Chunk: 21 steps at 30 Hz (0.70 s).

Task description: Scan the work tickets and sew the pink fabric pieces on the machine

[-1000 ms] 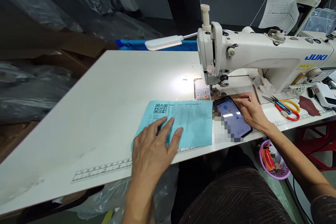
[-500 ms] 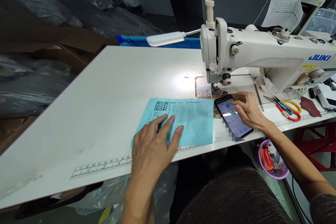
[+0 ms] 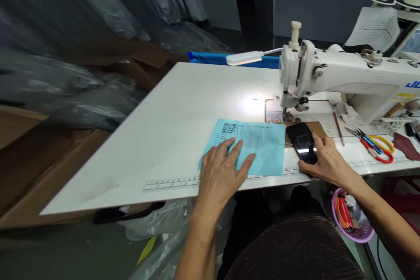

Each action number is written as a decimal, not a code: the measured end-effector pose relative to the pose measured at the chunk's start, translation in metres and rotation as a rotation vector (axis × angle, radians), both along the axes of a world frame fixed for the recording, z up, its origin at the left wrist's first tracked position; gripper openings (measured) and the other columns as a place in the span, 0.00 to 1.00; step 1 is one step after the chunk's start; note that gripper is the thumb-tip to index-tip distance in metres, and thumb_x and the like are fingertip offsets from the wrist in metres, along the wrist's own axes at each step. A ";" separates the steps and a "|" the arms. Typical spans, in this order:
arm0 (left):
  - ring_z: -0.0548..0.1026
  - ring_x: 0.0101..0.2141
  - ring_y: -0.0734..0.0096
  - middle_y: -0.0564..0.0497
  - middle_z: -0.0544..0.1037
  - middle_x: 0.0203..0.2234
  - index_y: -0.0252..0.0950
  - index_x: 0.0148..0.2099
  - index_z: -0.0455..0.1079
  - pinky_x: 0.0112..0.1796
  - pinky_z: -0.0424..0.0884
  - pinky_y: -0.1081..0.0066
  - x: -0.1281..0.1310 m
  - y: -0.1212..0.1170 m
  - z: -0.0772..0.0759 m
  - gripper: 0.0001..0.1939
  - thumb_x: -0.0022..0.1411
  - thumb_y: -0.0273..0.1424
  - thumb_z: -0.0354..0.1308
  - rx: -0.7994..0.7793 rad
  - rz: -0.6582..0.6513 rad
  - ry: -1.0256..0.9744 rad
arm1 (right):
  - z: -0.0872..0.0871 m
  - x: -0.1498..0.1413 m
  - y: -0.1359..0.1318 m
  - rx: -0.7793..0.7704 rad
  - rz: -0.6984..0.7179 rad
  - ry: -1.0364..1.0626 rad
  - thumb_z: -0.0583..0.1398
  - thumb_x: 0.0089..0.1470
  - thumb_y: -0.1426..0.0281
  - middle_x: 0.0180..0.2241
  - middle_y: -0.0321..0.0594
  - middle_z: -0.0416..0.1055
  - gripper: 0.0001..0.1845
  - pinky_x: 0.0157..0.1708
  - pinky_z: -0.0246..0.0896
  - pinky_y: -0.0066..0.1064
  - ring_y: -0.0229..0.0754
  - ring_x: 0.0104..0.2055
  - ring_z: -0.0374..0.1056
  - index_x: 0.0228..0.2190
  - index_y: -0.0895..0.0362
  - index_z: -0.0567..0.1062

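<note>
My left hand lies flat with fingers spread on a light blue printed sheet, which carries a QR code near its top left corner. The sheet rests on the white sewing table. To its right, my right hand grips a black smartphone by its lower and right edges, thumb at the bottom. The phone's screen is mostly dark, with a faint frame in the middle. Beneath the phone a piece of brown card shows. Just behind stands the white sewing machine, its needle area lit.
Right of my right hand lie a brown pencil-like stick, scissors with red and yellow handles and a dark red scrap. A purple basket stands below the table edge. Cardboard boxes and plastic-wrapped goods are at the left.
My right hand has gone from touching the lit screen with a finger to gripping the phone's edges. The screen has turned dark. The view has swung left; my left hand stays on the sheet.
</note>
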<state>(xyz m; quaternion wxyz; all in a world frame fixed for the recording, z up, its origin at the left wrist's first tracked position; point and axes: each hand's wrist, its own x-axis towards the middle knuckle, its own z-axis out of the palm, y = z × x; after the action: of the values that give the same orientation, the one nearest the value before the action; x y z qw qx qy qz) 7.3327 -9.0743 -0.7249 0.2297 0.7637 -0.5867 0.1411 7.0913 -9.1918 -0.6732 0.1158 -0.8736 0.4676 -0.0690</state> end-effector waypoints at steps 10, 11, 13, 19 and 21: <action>0.67 0.57 0.52 0.39 0.71 0.58 0.30 0.60 0.68 0.60 0.60 0.48 -0.024 0.022 0.001 0.25 0.61 0.24 0.46 0.043 -0.015 -0.006 | 0.025 -0.027 -0.008 0.139 -0.104 -0.259 0.60 0.40 0.51 0.48 0.60 0.71 0.53 0.47 0.68 0.50 0.60 0.46 0.71 0.61 0.68 0.59; 0.67 0.57 0.52 0.38 0.71 0.57 0.30 0.59 0.69 0.60 0.59 0.48 -0.027 0.024 0.001 0.26 0.61 0.23 0.46 0.036 -0.018 -0.007 | 0.031 -0.023 -0.003 0.143 -0.072 -0.298 0.60 0.40 0.51 0.49 0.58 0.71 0.52 0.47 0.68 0.49 0.59 0.46 0.71 0.62 0.66 0.60; 0.68 0.56 0.52 0.38 0.72 0.55 0.31 0.60 0.69 0.60 0.60 0.47 -0.032 0.026 0.001 0.25 0.61 0.23 0.47 0.029 -0.008 -0.005 | 0.044 -0.009 0.006 0.144 0.029 -0.385 0.63 0.41 0.52 0.50 0.55 0.70 0.49 0.49 0.67 0.50 0.58 0.50 0.70 0.62 0.60 0.61; 0.71 0.49 0.50 0.39 0.74 0.53 0.34 0.55 0.71 0.47 0.68 0.48 -0.050 0.027 0.000 0.18 0.66 0.28 0.49 -0.028 0.147 -0.017 | 0.067 0.076 0.026 0.206 0.375 -0.540 0.66 0.39 0.53 0.55 0.54 0.66 0.51 0.53 0.64 0.52 0.59 0.56 0.65 0.62 0.57 0.61; 0.71 0.49 0.49 0.37 0.77 0.46 0.31 0.49 0.73 0.46 0.68 0.50 -0.056 0.027 -0.007 0.15 0.65 0.28 0.49 -0.075 0.163 -0.032 | 0.067 0.103 0.032 0.197 0.468 -0.515 0.66 0.37 0.54 0.54 0.55 0.66 0.53 0.52 0.64 0.53 0.60 0.55 0.65 0.63 0.59 0.60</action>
<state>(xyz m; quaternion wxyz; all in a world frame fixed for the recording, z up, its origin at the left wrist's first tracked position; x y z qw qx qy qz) 7.2765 -9.0470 -0.7317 0.2363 0.7975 -0.5204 0.1934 7.1942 -9.1602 -0.6061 0.3260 -0.8957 0.2146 -0.2131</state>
